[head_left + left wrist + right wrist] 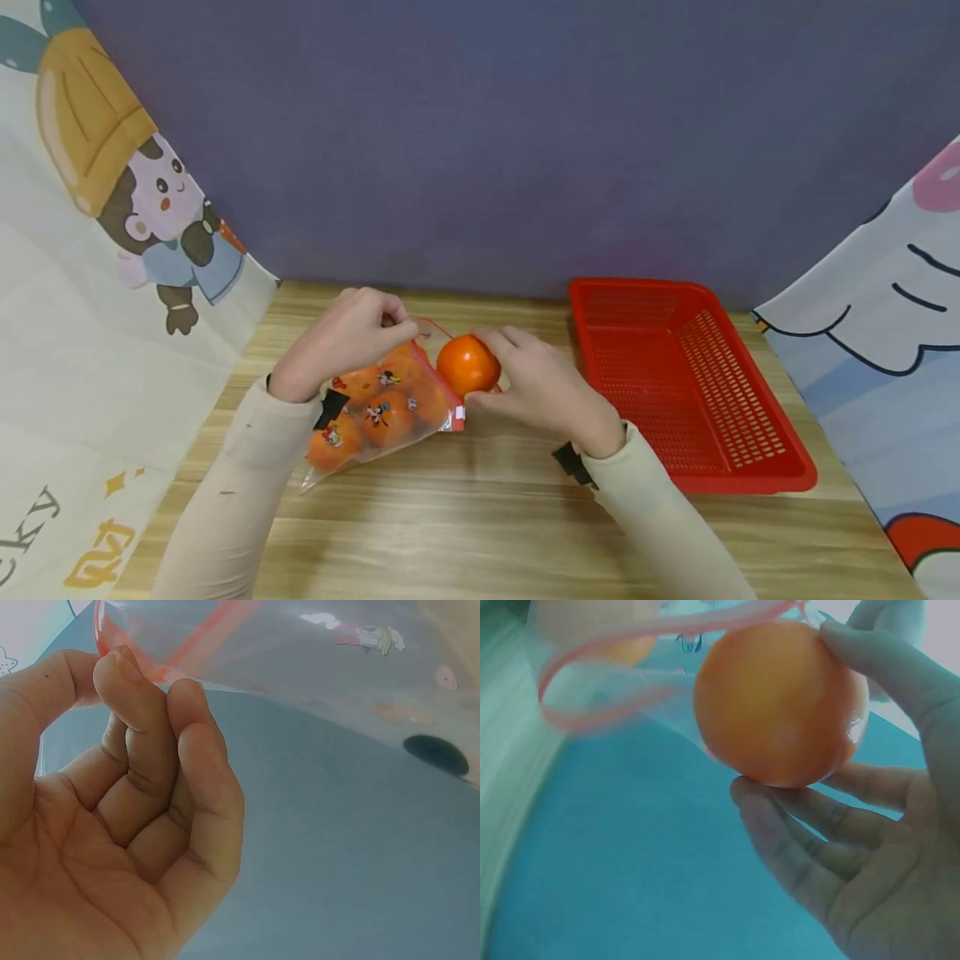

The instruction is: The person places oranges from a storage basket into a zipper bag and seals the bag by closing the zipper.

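Note:
A clear zip bag [390,448] with a red zip edge and small cartoon prints lies on the table, holding several oranges [390,417]. At its upper edge, my left hand [348,337] pinches the bag's red-edged rim between thumb and fingertip; the left wrist view shows this hand [142,795] from the palm side. My right hand [543,387] grips a glossy orange [468,364] at the bag's mouth. In the right wrist view, thumb and fingers hold that orange [780,705] from opposite sides, beside the opened red rim [607,712].
A red plastic basket [750,481] with slotted sides stands to the right on the wood-grain table [420,533]. A plain dark cloth [480,150] hangs behind the table, and printed cartoon sheets flank it on both sides.

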